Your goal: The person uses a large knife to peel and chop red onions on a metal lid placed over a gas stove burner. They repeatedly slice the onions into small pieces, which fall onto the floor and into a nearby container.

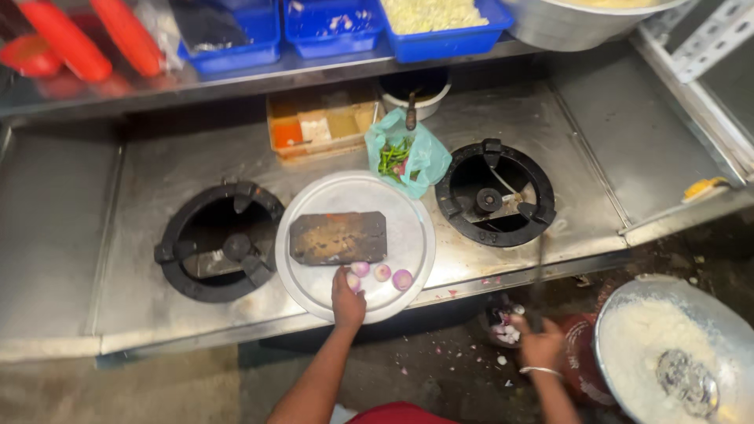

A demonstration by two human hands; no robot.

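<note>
My left hand (348,302) reaches onto a round steel plate (353,188) on the steel counter, its fingertips closed on a small peeled onion (353,281). Two more peeled onions (382,272) (402,279) lie beside it, just below a dark wooden chopping board (338,237) on the plate. My right hand (540,341), with a bangle on the wrist, is low at the counter's front edge and grips a thin knife (541,267) that points up. It hovers beside a small bin of onion peels (503,326).
Gas burners (224,239) (495,192) flank the plate. A green bag of chillies (404,157) and a spice box (322,126) sit behind it. Blue crates (330,23) line the shelf above. A big pan of white rice (667,345) with a ladle stands at lower right.
</note>
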